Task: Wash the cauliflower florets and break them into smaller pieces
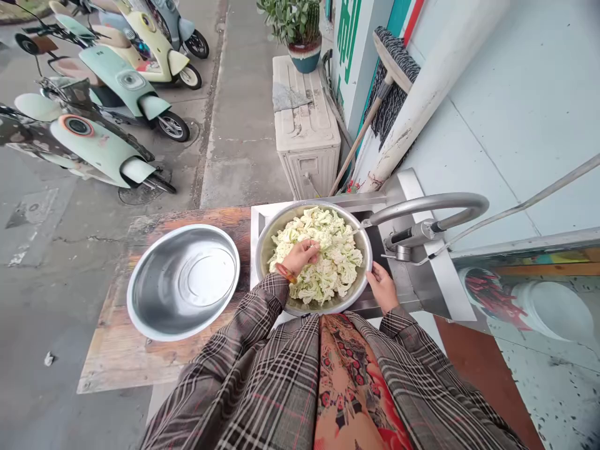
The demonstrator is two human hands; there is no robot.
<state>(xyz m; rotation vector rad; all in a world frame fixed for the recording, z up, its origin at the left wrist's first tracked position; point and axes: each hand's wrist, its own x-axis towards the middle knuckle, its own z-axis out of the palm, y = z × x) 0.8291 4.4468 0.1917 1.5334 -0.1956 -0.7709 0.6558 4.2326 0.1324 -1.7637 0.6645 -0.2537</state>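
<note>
Street-side sink (445, 275), right of centre: cauliflower florets (332, 250) heap the steel bowl (265, 247) mid-frame; left hand (299, 257) fingers pinched in them, catch unclear, right hand (383, 289) fingers half-curled, gripping its edge. Uneven pressure could tip it, spilling florets! Green lettering (347, 37), upper right of centre, isn't fully readable.

1 basin (206, 278) left on 1 board (107, 350); cauliflower (328, 250) in 1 bowl (265, 247), apparently over the sink (377, 244)

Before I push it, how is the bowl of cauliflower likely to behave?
The bowl is probably fairly heavy, since cauliflower fills most of it. Loose pieces heaped on top might tumble if it jolts. Its smooth metal could feel slippery.
</note>
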